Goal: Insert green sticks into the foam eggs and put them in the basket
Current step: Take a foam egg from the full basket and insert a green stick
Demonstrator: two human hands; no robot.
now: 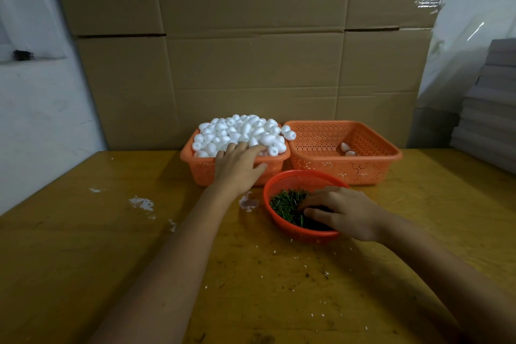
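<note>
Seen from the head camera, the left hand [237, 165] reaches over the front rim of the left orange basket [199, 169]. Its fingers lie spread and loose on top of the heaped foam eggs [240, 130], with the thumb against the basket's front wall, and it grips no egg that shows. Just to the right, touching that basket, is a second orange basket [363, 169] with two eggs [346, 149] on its floor (whether they carry sticks is too small to tell). In front of both sits a round red basket [279, 184] of green sticks [287, 202]. The right hand [342, 212] rests in it with its fingers curled down among the sticks. Its fingertips are buried, so whether it pinches a stick cannot be told. The hand also hides the right part of the sticks. White crumbs [141, 203] dot the wooden table [111, 260].
</note>
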